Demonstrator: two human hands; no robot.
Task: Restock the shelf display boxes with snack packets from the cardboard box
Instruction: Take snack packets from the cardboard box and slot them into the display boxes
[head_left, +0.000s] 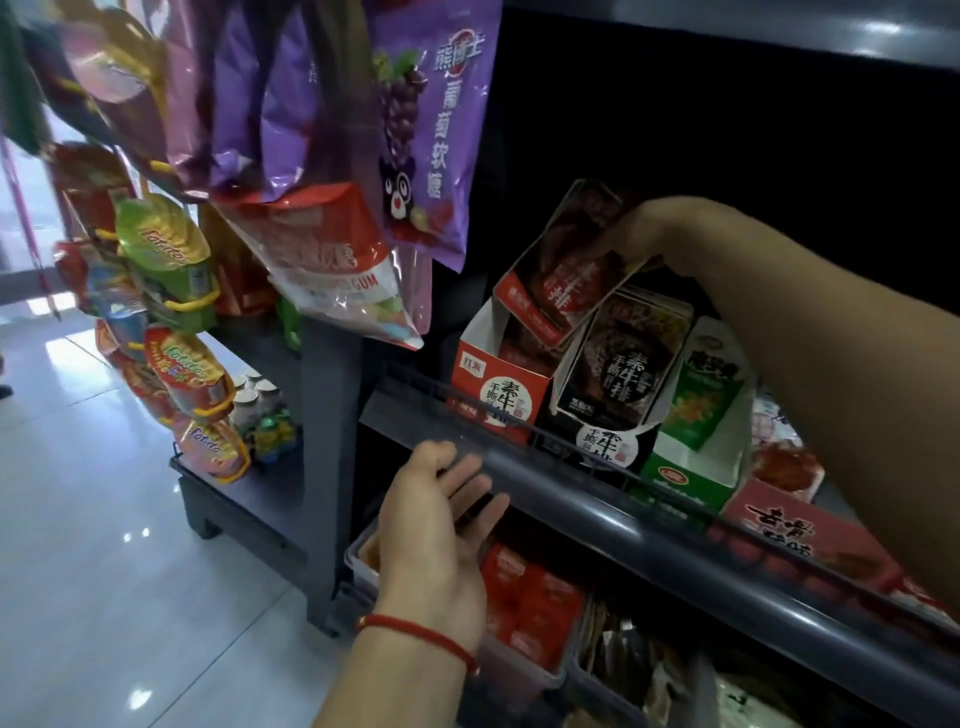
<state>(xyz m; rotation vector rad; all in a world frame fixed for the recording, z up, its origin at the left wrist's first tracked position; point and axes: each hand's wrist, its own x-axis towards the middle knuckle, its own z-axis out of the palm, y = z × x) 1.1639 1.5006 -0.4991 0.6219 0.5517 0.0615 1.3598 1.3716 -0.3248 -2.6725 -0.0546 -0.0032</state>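
Well to the left of the left hand's fingers, glossy crinkled crisp bags (171, 260) in green, orange and yellow are seen hanging in a column over a shiny tiled floor (104, 519). Above those fingers, large purple foil candy bags (431, 130) and a clear plastic gum pouch (337, 275) with a red top are hung from the rack.

The left hand (441, 525) is held in front of the rounded grey shelf rail (597, 499), palm turned up, its fingers (478, 486) relaxed, slightly apart and holding nothing; a thin red cord is worn at the wrist. Below and right of these fingers, flat red packets (530, 597) are stood in a clear plastic bin.

Further right, on the shelf behind a thin wire fence, a red-and-white cardboard display box (498, 387) is set, touching a black display box (608, 441) beside it, with a green-and-white display box (691, 467) next along. A stack of flat, glossy dark red snack packets (566, 260) is gripped at its upper end by the right hand (644, 228), the fingers curled round it and mostly hidden behind it. The stack is tilted, its lower end lying in the open top of the red box, directly below the fingers. Dark packets (623, 358) are stood upright in the black box, below the right fingers. At the far right, a pinkish-red flat carton (800, 525) is lying.
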